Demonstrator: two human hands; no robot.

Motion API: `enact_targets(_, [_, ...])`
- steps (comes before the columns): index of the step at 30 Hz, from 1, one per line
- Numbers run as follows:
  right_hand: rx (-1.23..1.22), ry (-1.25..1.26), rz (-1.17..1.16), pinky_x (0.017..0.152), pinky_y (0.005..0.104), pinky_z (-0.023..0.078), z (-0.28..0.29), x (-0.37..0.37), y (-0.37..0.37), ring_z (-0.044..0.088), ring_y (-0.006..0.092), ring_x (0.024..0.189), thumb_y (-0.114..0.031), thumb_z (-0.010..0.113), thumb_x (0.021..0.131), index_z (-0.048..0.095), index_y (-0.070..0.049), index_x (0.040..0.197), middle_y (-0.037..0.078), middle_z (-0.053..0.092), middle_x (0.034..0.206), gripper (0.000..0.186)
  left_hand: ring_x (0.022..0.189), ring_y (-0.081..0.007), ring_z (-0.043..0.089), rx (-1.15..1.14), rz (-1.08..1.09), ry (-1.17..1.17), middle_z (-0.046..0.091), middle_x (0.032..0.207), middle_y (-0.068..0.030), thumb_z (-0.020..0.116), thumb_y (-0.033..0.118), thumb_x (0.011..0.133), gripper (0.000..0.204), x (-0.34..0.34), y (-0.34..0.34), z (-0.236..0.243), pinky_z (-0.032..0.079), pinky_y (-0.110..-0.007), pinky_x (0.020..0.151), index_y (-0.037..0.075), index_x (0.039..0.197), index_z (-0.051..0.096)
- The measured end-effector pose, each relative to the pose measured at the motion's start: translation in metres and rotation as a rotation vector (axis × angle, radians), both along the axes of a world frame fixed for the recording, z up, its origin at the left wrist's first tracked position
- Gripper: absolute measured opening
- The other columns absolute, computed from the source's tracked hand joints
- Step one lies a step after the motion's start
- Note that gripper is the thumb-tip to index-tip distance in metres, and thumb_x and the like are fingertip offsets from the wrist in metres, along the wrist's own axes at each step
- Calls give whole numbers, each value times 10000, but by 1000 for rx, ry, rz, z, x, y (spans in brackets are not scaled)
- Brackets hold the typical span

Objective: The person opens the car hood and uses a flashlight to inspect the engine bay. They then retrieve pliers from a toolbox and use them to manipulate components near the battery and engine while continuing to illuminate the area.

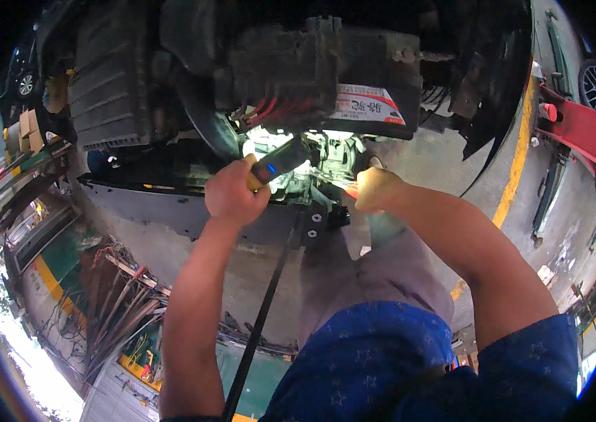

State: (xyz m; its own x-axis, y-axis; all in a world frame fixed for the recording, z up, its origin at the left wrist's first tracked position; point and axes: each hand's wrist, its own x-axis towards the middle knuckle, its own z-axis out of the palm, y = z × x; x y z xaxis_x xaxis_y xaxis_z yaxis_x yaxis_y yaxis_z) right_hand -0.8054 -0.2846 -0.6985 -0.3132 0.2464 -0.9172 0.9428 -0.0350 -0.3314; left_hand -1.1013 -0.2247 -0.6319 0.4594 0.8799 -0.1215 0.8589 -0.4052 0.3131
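My left hand (236, 194) is closed around a black flashlight (280, 165) with a small blue indicator. Its beam falls on the lit metal parts (340, 156) down in the front of a car's engine bay. On the other side of that bright patch, my right hand (379, 190) is closed on a tool with an orange-red handle (350, 190). The tool's far end disappears among the parts, so its kind does not show. Just beyond both hands sits a black car battery (375, 105) with a white and red label.
A ribbed black housing (111, 84) fills the far left of the bay. The dark front panel (171, 211) runs left of my legs, and a thin black rod (263, 316) slants toward me. A red steel beam (583, 130) stands right; scrap rods (125, 302) lie left.
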Motion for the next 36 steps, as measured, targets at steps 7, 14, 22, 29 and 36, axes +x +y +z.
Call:
enact_targets(7, [113, -14, 14, 808, 459, 618, -23, 22, 3, 765, 355, 933, -152, 717, 737, 765, -7, 1018, 207, 763, 1022, 320, 826, -328, 696, 2, 1, -53, 690, 888, -80, 771, 250, 702, 505, 0, 3, 1, 546, -455, 681, 86, 1174, 697])
enact_targets(14, [-54, 43, -25, 1153, 625, 318, 5, 4, 13, 747, 338, 1003, -163, 622, 780, 791, -75, 1023, 163, 776, 965, 309, 766, -328, 679, 52, -35, -73, 662, 846, -78, 769, 220, 694, 474, -1, 0, 0, 534, -450, 643, 86, 1142, 694])
enact_targets(22, [-69, 128, 46, 752, 453, 598, -18, 4, 1, 755, 363, 898, -181, 606, 816, 767, -17, 985, 219, 759, 964, 285, 732, -319, 670, 56, -47, -125, 640, 801, -74, 776, 210, 671, 491, 4, 6, 0, 529, -449, 629, 87, 1138, 690])
enact_targets(29, [13, 17, -176, 797, 471, 599, -28, 16, -23, 748, 406, 903, -139, 661, 726, 760, 46, 912, 270, 746, 911, 280, 748, -326, 672, 22, -23, -72, 657, 837, -75, 775, 220, 661, 518, 0, 4, 0, 525, -444, 624, 96, 1156, 686])
enact_targets(36, [40, 24, -163, 794, 477, 594, -12, 22, -1, 743, 424, 892, -188, 638, 816, 766, 60, 930, 289, 740, 910, 301, 765, -362, 690, -35, -14, -35, 685, 853, -111, 773, 172, 678, 488, 1, 4, 3, 549, -446, 664, 56, 1144, 694])
